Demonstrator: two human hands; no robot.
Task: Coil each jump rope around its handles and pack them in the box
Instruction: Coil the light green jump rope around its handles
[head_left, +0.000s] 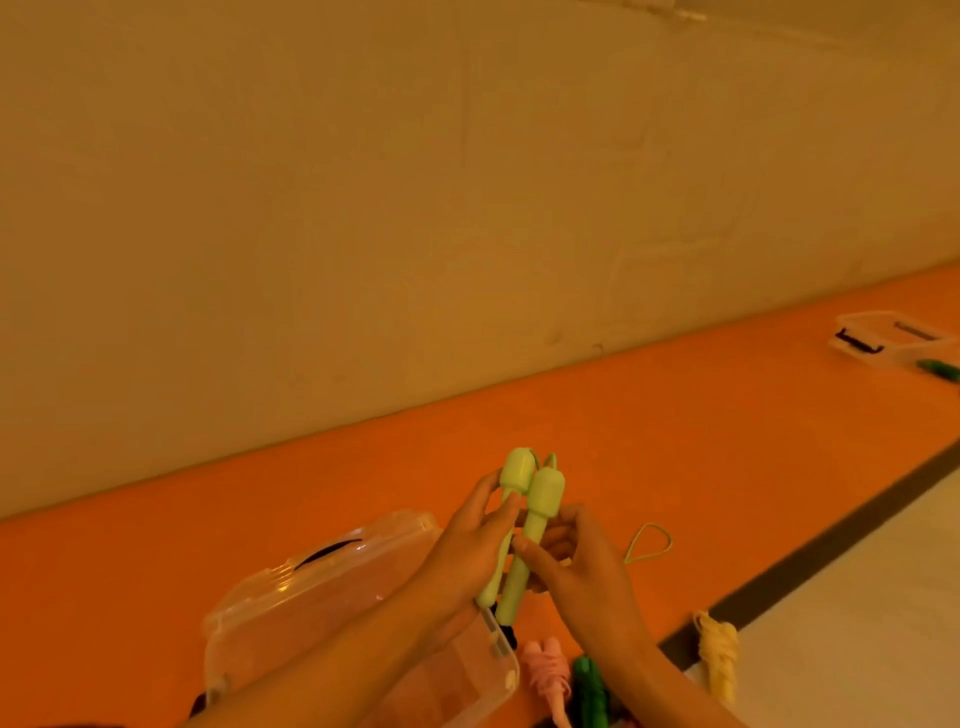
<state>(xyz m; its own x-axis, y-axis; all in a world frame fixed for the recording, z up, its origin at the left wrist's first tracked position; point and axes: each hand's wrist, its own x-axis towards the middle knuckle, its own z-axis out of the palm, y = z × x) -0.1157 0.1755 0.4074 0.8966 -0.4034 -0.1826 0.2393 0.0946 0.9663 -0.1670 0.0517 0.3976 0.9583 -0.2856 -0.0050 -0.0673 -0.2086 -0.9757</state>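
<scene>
Two handles (525, 501) stand side by side, one held in each grip (left hand (467, 543), right hand (579, 569)); slack rope (650, 543) may snag and pull them apart.

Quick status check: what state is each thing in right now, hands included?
Left hand: grips one light green handle.
Right hand: pinches the other.
Light green handles: side by side, held up, bare.
Light green rope: loose, a loop on the orange surface.
Near box: lid seems on.
Pink rope: coiled, outside the box.
Yellow rope: coiled, outside the box.
Dark green rope: outside the box, coil unclear.
</scene>
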